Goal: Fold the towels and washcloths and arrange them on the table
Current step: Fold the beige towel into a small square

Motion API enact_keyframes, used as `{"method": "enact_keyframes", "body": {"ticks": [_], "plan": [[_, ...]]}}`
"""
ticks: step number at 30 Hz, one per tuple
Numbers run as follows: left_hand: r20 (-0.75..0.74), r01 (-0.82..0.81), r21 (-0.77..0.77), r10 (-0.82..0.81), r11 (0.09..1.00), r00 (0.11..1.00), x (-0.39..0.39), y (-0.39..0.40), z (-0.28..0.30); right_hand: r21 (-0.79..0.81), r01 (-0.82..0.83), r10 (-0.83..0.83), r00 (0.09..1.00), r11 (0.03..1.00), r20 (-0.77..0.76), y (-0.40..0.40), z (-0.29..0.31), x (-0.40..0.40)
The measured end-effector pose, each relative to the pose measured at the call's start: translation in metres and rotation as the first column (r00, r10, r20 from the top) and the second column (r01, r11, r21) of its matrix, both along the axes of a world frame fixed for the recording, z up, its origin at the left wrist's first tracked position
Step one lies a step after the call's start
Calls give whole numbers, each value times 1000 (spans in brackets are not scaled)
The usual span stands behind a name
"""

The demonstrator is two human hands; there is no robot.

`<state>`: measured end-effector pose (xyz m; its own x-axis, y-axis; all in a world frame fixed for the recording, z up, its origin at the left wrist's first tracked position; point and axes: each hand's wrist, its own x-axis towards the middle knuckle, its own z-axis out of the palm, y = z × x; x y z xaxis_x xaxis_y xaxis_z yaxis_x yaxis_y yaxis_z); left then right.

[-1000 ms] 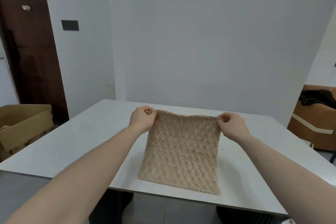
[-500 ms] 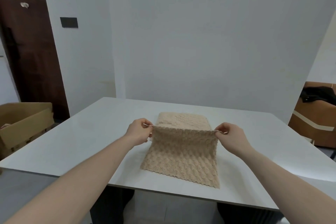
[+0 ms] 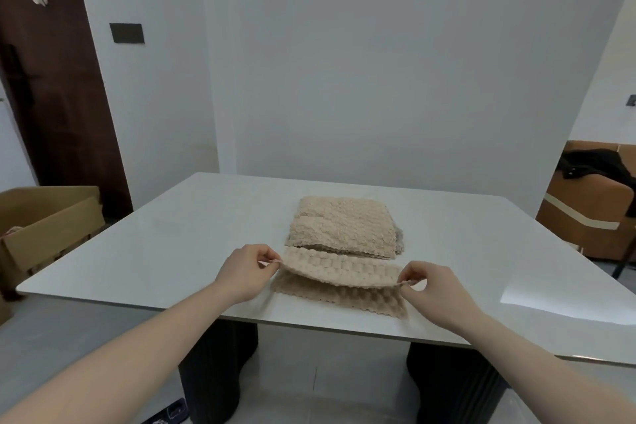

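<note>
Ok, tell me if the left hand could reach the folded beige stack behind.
Probably yes: nothing lies between the left hand and the folded beige stack, but it pinches the beige washcloth.

Soft, even daylight fills the room, with a bright glare patch on the table [image 3: 537, 303] just right of the right hand [image 3: 437, 289]. Shadows beneath both hands stay faint. Wide-angle distortion bends the edges, and forearms nearest the camera look slightly soft.

White walls [image 3: 378, 62], dark door [image 3: 51, 79]
</note>
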<state>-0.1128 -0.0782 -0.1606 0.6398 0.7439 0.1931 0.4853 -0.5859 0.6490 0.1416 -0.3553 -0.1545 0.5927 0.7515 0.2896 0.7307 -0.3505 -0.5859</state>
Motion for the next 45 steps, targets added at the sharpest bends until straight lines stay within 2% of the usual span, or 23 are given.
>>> {"method": "enact_keyframes", "body": {"ticks": [9, 18, 22, 25, 29, 34, 36, 45], "plan": [[-142, 28, 87, -15, 996, 990, -12, -14, -14, -105, -27, 37, 994, 994, 98, -11, -25, -4], [-210, 70, 13, -65, 997, 975, -14, -18, -24, -123, -46, 59, 993, 991, 102, -16, -40, -2], [-112, 46, 123, -32, 991, 993, 4, -33, -17, -37, -31, 31, 999, 999, 7, -6, -31, -9], [-78, 127, 193, -114, 973, 990, 30, -54, -9, 24, -12, 12, 999, 1000, -37, 19, -27, -10], [-266, 281, 219, -220, 934, 938, 69, -71, -15, -169, -11, 21, 998, 986, 58, 52, -35, -11], [-482, 342, 163, -228, 925, 846, 97, -64, -29, -414, -5, 51, 994, 910, 99, 68, -51, -6], [-511, 343, 181, -210, 922, 834, 99, -59, -36, -425, -10, 67, 991, 905, 118, 69, -53, 0], [-448, 279, 235, -150, 931, 881, 103, -55, -50, -377, 19, 47, 985, 926, 166, 74, -63, 8]]}}
